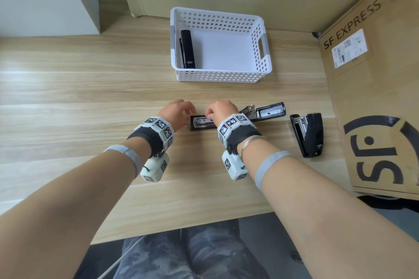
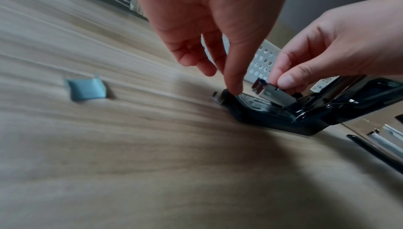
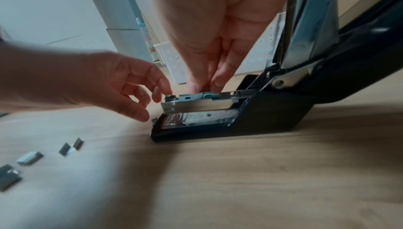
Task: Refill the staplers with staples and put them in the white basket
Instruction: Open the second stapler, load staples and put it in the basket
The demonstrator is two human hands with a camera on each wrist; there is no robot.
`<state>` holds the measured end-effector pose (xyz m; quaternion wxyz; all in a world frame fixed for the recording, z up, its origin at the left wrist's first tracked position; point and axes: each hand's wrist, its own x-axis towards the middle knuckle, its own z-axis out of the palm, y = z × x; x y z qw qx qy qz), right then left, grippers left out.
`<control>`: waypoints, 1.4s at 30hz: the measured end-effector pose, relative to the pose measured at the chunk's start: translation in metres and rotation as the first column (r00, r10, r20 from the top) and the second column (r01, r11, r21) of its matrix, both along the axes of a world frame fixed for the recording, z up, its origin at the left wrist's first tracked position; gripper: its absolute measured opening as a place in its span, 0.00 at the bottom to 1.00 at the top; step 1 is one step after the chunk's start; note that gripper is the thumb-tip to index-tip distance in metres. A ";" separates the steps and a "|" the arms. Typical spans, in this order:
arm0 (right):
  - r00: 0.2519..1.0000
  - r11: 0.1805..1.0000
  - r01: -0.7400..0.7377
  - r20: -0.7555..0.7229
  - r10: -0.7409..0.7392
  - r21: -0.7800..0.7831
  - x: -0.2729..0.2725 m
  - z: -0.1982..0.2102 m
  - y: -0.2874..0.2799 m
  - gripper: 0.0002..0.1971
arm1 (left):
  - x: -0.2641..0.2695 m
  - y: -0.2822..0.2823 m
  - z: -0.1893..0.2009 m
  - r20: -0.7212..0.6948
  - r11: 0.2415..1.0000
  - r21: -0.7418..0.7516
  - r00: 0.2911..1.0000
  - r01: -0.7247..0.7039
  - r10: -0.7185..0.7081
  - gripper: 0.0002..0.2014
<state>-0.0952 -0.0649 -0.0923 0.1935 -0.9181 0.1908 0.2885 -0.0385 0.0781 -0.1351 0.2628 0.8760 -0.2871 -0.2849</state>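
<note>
At frame centre, right hand (image 1: 221,110) pinches staples into the opened stapler (image 1: 238,118); left hand (image 1: 176,113), fingers relaxed, steadies its front.

table (image 1: 90,97): matt wood grain | basket (image 1: 260,70): perforated white plastic | stapler (image 3: 272,112): glossy black, shiny metal

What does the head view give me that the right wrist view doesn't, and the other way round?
Only the head view shows a black stapler lying inside the white basket, another stapler on the table at right, and the SF Express box.

Only the right wrist view shows loose staple strips on the table.

Both show the open stapler, with the left hand and right hand at its metal magazine.
</note>
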 end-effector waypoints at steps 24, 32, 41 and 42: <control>0.999 0.998 0.015 0.044 -0.012 -0.063 -0.004 0.020 0.010 0.20 | 0.004 0.011 -0.005 -0.002 0.985 0.149 0.996 0.092 -0.093 0.11; 0.998 0.997 0.001 0.058 0.003 -0.080 -0.006 0.013 0.009 0.19 | 0.000 0.010 -0.005 0.015 0.983 0.163 0.996 0.085 -0.088 0.10; 0.978 0.993 0.076 0.186 -0.091 0.086 -0.004 0.006 0.013 0.10 | 0.002 0.001 0.014 -0.093 0.990 -0.119 0.993 -0.081 0.070 0.06; 0.974 0.989 0.095 0.196 -0.117 0.118 -0.003 0.007 0.013 0.11 | 0.002 -0.001 0.016 -0.129 0.985 -0.140 0.989 -0.096 0.078 0.05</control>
